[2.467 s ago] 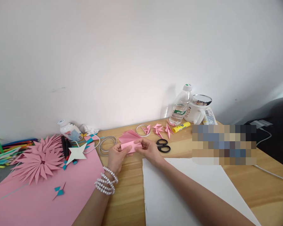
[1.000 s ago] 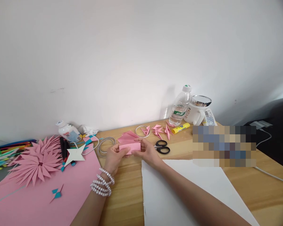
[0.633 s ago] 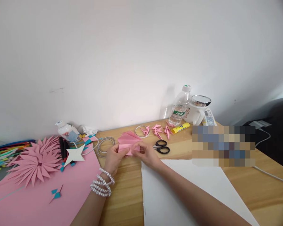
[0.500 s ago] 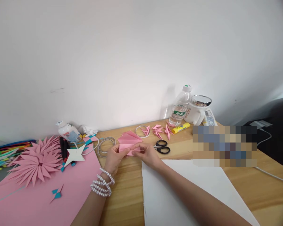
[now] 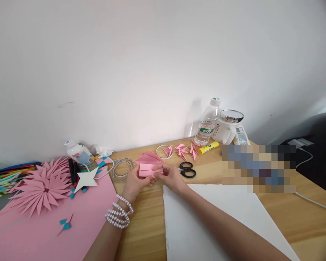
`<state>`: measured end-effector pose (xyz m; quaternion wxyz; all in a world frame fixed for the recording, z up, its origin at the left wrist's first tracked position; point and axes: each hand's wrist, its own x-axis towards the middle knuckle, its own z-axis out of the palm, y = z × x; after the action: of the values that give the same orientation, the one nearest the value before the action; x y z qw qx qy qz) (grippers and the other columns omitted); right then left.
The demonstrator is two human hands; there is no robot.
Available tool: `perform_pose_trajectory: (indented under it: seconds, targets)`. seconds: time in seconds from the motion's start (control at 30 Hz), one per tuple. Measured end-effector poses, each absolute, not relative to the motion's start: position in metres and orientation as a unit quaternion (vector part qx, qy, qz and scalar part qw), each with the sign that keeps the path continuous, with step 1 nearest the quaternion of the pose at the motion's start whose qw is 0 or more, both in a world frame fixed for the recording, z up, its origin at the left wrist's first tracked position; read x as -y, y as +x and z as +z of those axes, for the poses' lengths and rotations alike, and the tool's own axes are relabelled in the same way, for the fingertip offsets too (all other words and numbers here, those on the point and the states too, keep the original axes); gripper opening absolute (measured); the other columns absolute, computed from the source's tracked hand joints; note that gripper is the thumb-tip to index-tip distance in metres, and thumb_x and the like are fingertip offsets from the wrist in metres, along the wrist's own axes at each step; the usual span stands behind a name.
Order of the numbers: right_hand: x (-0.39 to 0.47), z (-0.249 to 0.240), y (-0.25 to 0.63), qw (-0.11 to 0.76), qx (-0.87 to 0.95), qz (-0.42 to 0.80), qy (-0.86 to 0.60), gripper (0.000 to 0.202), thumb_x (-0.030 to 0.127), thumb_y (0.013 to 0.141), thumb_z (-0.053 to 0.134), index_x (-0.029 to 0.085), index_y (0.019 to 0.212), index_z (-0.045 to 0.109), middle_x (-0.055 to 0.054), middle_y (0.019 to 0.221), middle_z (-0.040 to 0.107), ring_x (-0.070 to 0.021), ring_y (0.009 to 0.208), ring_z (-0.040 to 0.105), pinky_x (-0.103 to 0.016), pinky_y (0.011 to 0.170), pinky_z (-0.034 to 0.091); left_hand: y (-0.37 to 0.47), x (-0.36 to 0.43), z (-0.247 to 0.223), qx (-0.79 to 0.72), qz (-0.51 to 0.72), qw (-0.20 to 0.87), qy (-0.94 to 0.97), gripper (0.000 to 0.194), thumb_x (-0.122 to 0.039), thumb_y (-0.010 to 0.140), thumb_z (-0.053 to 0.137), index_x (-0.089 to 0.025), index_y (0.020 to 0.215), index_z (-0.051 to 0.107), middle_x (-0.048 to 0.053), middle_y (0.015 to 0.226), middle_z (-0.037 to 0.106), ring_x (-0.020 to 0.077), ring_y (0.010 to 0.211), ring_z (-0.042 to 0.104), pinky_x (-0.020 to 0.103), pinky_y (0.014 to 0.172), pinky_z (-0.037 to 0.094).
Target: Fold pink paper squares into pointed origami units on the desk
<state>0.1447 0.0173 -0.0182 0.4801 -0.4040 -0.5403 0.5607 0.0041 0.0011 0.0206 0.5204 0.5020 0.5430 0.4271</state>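
Note:
A small folded piece of pink paper (image 5: 146,169) is between my two hands, with a crease running along its length. My left hand (image 5: 135,181), with beaded bracelets at the wrist, grips its left end. The right end is pinched by my right hand (image 5: 170,177). Just behind them lies a fanned pink paper piece (image 5: 150,158) on the wooden table (image 5: 141,221). Black-handled scissors (image 5: 188,169) rest right of my right hand. Several pink folded pieces (image 5: 181,150) lie beyond the scissors, beside a yellow glue stick (image 5: 208,148).
White board (image 5: 201,224) lies under my right forearm. To the left are a pink sheet (image 5: 84,217), pink paper flowers (image 5: 46,189), a white paper star (image 5: 87,181) and a white bottle (image 5: 78,152). A water bottle (image 5: 206,125) and a mug (image 5: 225,130) stand at the back right.
The held pink paper has turned in my fingers, showing its creased face more fully. My left hand has shifted slightly right, and its fingers now reach under the paper.

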Motion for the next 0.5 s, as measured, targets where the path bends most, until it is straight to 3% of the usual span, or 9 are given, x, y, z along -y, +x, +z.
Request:
perform_pose_trajectory:
  seconds: [0.5]
  targets:
    - [-0.0179,-0.0139,0.1455,0.475,0.522,0.59,-0.392,0.019,0.023,0.061,0.062,0.015,0.079,0.059,0.002,0.062,0.056,-0.0109,0.054,0.053,-0.025,0.056,0.043,0.0019,-0.0033,0.0252,-0.561,0.448,0.535,0.445,0.044,-0.006,0.055,0.063,-0.016,0.091,0.041,0.005,0.061,0.068,0.0222,0.051,0.065,0.035,0.051,0.055]
